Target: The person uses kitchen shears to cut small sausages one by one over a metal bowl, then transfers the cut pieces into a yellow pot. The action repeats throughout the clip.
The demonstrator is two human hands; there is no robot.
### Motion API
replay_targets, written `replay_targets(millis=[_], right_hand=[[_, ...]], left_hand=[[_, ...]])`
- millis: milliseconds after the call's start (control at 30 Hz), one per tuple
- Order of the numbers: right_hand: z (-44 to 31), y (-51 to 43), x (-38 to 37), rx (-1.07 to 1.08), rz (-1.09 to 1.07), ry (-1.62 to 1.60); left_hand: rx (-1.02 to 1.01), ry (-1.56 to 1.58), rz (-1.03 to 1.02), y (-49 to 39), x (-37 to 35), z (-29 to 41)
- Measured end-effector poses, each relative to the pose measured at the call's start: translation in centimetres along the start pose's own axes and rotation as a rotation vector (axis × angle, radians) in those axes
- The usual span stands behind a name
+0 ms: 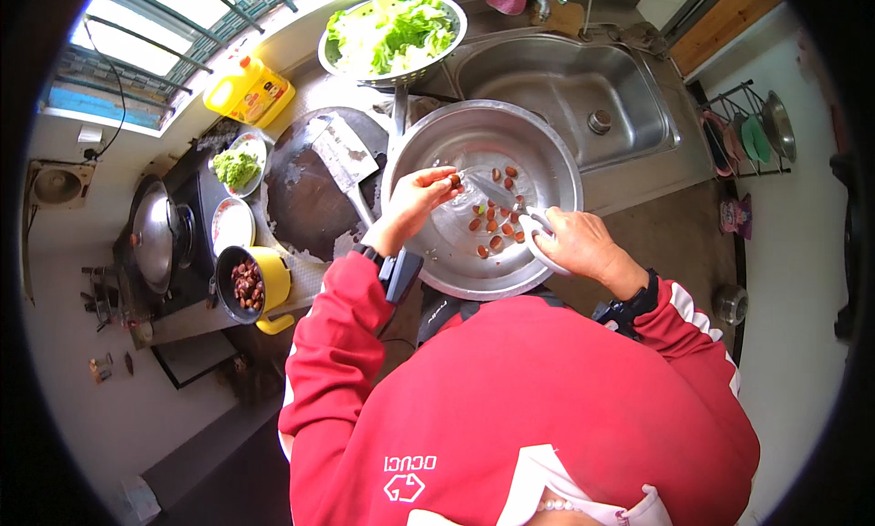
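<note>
My left hand (424, 194) pinches a brown chestnut (455, 181) between thumb and fingers above a large metal basin (437, 269). My right hand (581, 242) holds kitchen scissors (540, 249) by their light grey handles; the blades point toward the chestnut. Whether they touch it cannot be told. Several red-brown chestnut pieces or chestnuts (507, 229) lie on the basin's floor between and below my hands. At the left, a yellow pot (277, 280) with a dark inside holds many more dark brown chestnuts (247, 284).
Left of the basin lie a cleaver (345, 157) on a round dark board (294, 198), a plate of green vegetable (236, 168) and patterned plates (232, 226). Behind stand a colander (459, 30) of lettuce, a yellow jug (249, 95) and a steel sink (567, 81). A lidded wok (154, 235) is far left.
</note>
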State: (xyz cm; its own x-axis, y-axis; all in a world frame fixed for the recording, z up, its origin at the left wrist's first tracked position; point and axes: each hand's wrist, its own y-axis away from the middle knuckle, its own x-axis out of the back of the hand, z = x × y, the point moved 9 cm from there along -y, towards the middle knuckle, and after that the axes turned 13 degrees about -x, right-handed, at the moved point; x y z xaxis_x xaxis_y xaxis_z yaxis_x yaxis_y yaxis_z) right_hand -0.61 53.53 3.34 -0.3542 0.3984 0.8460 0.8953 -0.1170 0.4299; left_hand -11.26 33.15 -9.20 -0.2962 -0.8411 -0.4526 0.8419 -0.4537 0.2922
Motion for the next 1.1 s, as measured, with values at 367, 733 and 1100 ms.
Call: replay_targets(millis=[367, 733, 1100], right_hand=[[-5.8, -0.3, -0.1, 0.226, -0.073, 0.072], [-5.5, -0.4, -0.8, 0.227, -0.094, 0.167], [-5.9, -0.2, -2.7, 0.338, -0.128, 0.283]], left_hand=[[-0.089, 0.066, 0.137, 4.7, 2.3, 1.5], [-0.094, 0.006, 0.122, 4.8, 2.0, 1.6], [-0.126, -0.096, 0.134, 4.6, 2.4, 1.7]])
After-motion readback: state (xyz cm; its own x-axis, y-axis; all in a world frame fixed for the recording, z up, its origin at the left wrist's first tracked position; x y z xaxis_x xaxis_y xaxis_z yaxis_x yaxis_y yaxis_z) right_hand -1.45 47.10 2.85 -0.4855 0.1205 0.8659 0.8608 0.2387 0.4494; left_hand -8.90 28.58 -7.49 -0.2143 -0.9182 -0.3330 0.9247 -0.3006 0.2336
